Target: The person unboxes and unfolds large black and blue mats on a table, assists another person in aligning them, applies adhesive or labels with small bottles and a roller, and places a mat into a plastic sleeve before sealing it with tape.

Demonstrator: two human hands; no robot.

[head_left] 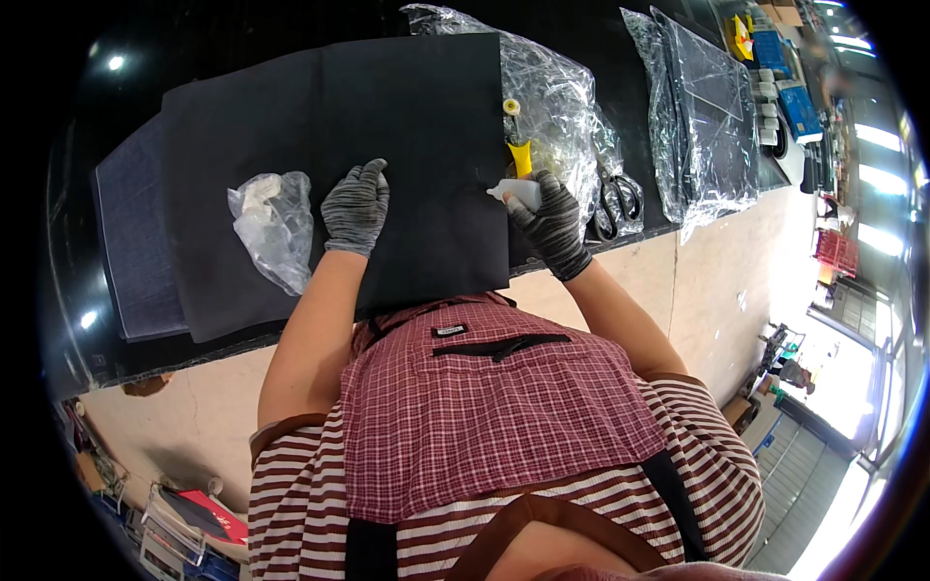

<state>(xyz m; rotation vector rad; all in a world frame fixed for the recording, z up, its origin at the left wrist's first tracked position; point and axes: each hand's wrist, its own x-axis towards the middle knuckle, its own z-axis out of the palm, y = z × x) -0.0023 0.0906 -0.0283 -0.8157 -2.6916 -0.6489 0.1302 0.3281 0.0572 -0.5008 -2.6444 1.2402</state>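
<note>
A large black sheet (426,107) lies flat on the dark table, its near edge by my apron. On it rests my left hand (356,205) in a grey striped glove, palm down, fingers laid out and holding nothing. My right hand (554,223), gloved alike, grips a small white squeeze bottle (523,192) whose nozzle points left over the sheet's right edge. Left of my left hand, a crumpled clear plastic bag (276,232) sits on the sheet; what it contains is unclear. Just beyond the bottle lies a yellow-handled tool (520,157), perhaps a rotary cutter.
Black-handled scissors (617,205) lie right of my right hand, beside crumpled clear plastic (557,87). Farther right is a plastic-wrapped flat pack (707,87). Blue boxes (799,111) and white rolls stand at the far right. A dark bluish sheet (140,232) shows under the black one.
</note>
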